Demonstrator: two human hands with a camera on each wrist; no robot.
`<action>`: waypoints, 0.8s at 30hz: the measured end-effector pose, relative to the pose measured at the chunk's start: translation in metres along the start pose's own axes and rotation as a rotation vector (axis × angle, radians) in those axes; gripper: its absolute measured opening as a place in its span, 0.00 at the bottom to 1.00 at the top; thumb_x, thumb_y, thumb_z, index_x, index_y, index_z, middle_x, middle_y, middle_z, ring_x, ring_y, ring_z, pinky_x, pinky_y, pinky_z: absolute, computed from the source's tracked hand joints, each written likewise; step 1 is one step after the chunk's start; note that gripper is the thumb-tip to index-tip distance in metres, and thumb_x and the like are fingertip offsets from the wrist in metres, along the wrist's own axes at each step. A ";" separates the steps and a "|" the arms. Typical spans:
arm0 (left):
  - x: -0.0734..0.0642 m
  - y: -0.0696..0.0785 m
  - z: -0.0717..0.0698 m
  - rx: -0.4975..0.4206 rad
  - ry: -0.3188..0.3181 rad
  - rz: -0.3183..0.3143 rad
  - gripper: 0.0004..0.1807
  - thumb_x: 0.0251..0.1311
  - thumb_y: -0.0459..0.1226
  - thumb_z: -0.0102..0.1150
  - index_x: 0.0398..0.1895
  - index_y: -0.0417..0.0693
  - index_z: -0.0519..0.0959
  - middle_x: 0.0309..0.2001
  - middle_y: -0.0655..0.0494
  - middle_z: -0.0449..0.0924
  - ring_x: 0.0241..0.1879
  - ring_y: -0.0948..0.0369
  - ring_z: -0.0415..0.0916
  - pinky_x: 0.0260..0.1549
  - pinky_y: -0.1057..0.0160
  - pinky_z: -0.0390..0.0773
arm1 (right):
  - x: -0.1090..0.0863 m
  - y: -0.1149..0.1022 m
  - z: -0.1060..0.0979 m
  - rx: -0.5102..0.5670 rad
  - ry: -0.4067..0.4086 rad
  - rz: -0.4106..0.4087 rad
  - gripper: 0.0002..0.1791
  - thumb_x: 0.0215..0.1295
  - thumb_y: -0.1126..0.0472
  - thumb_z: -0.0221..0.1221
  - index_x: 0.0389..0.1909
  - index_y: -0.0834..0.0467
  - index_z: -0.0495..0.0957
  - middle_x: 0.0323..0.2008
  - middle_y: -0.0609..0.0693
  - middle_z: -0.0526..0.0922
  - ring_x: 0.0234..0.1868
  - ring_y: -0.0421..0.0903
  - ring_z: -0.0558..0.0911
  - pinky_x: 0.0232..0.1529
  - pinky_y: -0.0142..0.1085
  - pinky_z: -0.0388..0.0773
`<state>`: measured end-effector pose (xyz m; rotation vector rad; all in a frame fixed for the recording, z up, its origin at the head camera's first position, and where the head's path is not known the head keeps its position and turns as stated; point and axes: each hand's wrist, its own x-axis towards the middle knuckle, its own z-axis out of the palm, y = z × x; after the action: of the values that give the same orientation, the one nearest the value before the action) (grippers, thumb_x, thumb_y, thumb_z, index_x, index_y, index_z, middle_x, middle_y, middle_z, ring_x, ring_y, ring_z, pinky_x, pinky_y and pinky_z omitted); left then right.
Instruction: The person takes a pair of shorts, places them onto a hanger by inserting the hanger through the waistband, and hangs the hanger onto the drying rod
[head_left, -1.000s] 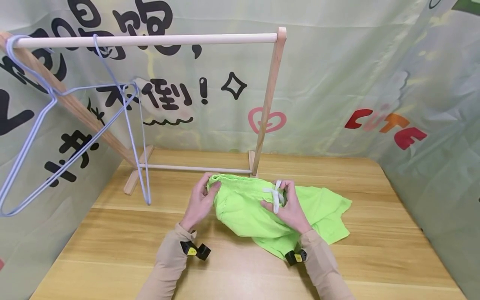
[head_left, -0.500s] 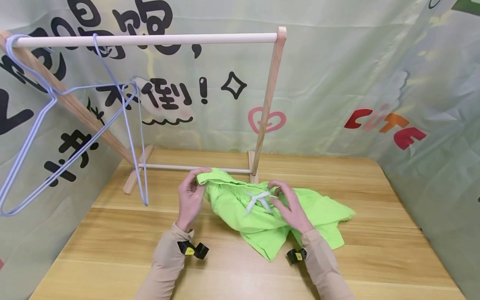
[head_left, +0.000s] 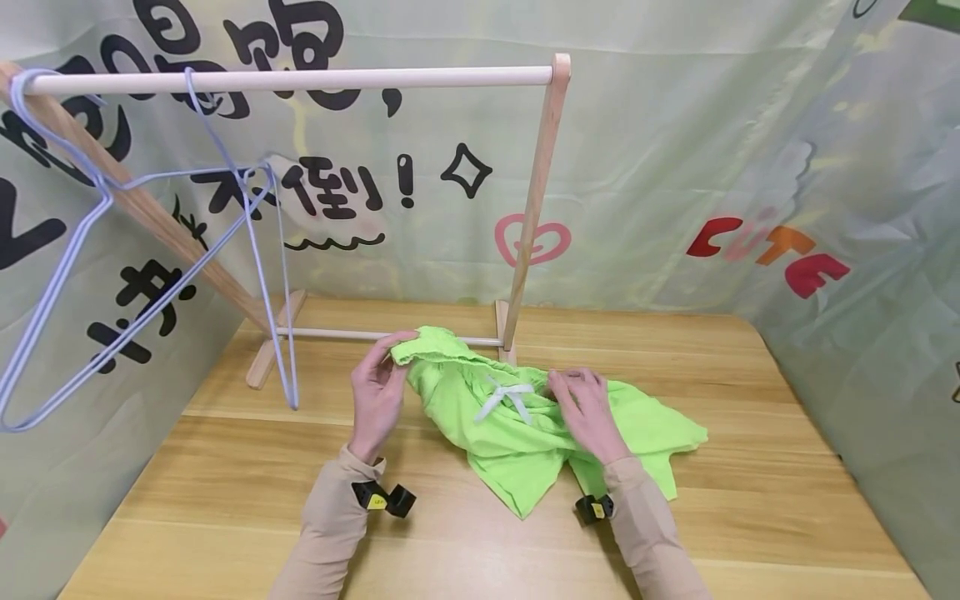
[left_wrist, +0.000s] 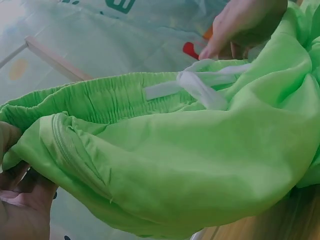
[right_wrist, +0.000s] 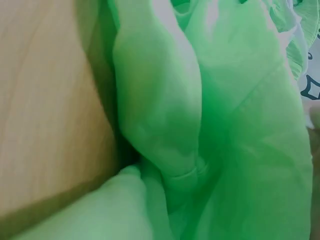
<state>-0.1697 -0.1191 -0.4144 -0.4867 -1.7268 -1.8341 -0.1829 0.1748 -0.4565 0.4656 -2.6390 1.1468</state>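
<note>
Bright green shorts (head_left: pixel 480 429) with an elastic waistband and a white drawstring bow (head_left: pixel 506 400) hang partly raised over the table. My left hand (head_left: pixel 375 400) pinches the left end of the waistband; in the left wrist view, the fingers of that hand (left_wrist: pixel 30 200) bend round the cloth beside a curved side seam. On the right part of the waistband, my right hand (head_left: pixel 588 412) grips the fabric, its fingertips partly hidden by folds. Loose cloth (right_wrist: pixel 250 125) fills most of the right wrist view, with only a sliver of hand at the edge.
Behind the shorts stands a wooden rack with a white top bar (head_left: pixel 300 80) and a right post (head_left: pixel 536 204). Blue-purple hangers (head_left: pixel 255 250) hang from its left part. The wooden table (head_left: pixel 787 500) meets printed curtains (head_left: pixel 660 167) at the back and sides.
My right hand let go of the bow area, opened, moved slightly right and closed on the waistband. My left hand shifted left and up, spreading the waistband; the bow came into full view.
</note>
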 end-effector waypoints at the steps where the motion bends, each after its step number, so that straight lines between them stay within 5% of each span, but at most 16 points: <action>1: 0.000 0.000 0.000 -0.005 -0.007 0.005 0.14 0.63 0.19 0.53 0.51 0.21 0.75 0.51 0.71 0.83 0.52 0.70 0.80 0.55 0.72 0.81 | 0.000 0.000 0.000 0.013 0.018 0.013 0.17 0.78 0.57 0.51 0.39 0.61 0.86 0.41 0.59 0.89 0.54 0.59 0.77 0.67 0.57 0.60; 4: 0.001 0.000 0.000 -0.024 -0.031 0.017 0.13 0.62 0.18 0.53 0.50 0.20 0.75 0.51 0.70 0.83 0.52 0.69 0.81 0.54 0.72 0.81 | 0.001 0.001 0.000 0.015 0.051 0.040 0.08 0.71 0.63 0.58 0.42 0.61 0.85 0.32 0.56 0.86 0.36 0.53 0.80 0.49 0.44 0.75; 8: 0.001 0.001 -0.001 -0.048 -0.062 0.016 0.13 0.60 0.16 0.52 0.48 0.18 0.74 0.50 0.70 0.84 0.52 0.70 0.81 0.54 0.72 0.81 | 0.000 0.003 -0.001 0.018 0.051 0.078 0.18 0.63 0.69 0.64 0.54 0.62 0.78 0.26 0.52 0.76 0.22 0.43 0.70 0.25 0.31 0.69; 11: 0.001 0.002 -0.002 -0.041 -0.073 -0.006 0.13 0.60 0.16 0.51 0.47 0.18 0.75 0.50 0.71 0.84 0.52 0.70 0.81 0.55 0.72 0.81 | 0.000 0.005 -0.002 0.006 0.005 0.112 0.28 0.62 0.66 0.67 0.63 0.63 0.72 0.31 0.53 0.74 0.25 0.41 0.71 0.26 0.29 0.69; 14: 0.001 0.004 -0.003 -0.025 -0.075 -0.055 0.14 0.60 0.17 0.50 0.49 0.20 0.76 0.50 0.69 0.84 0.51 0.71 0.81 0.55 0.71 0.81 | -0.001 0.007 -0.003 -0.024 -0.045 0.143 0.27 0.63 0.63 0.66 0.63 0.63 0.73 0.37 0.55 0.76 0.28 0.41 0.74 0.28 0.29 0.71; 21: 0.002 0.006 -0.005 0.011 -0.081 -0.189 0.17 0.60 0.21 0.53 0.53 0.24 0.77 0.54 0.34 0.80 0.46 0.71 0.81 0.49 0.74 0.82 | 0.001 0.011 -0.007 -0.027 0.070 0.195 0.11 0.65 0.69 0.59 0.45 0.63 0.85 0.29 0.54 0.84 0.27 0.42 0.75 0.29 0.28 0.72; 24: 0.002 0.007 -0.005 0.004 -0.094 -0.224 0.18 0.60 0.22 0.55 0.54 0.26 0.77 0.55 0.34 0.79 0.44 0.70 0.81 0.47 0.74 0.83 | 0.001 0.012 -0.008 -0.011 0.010 0.233 0.13 0.68 0.64 0.59 0.50 0.62 0.83 0.31 0.54 0.84 0.27 0.42 0.76 0.29 0.29 0.73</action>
<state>-0.1659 -0.1244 -0.4083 -0.3958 -1.9140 -1.9895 -0.1874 0.1878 -0.4588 0.1522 -2.7441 1.1940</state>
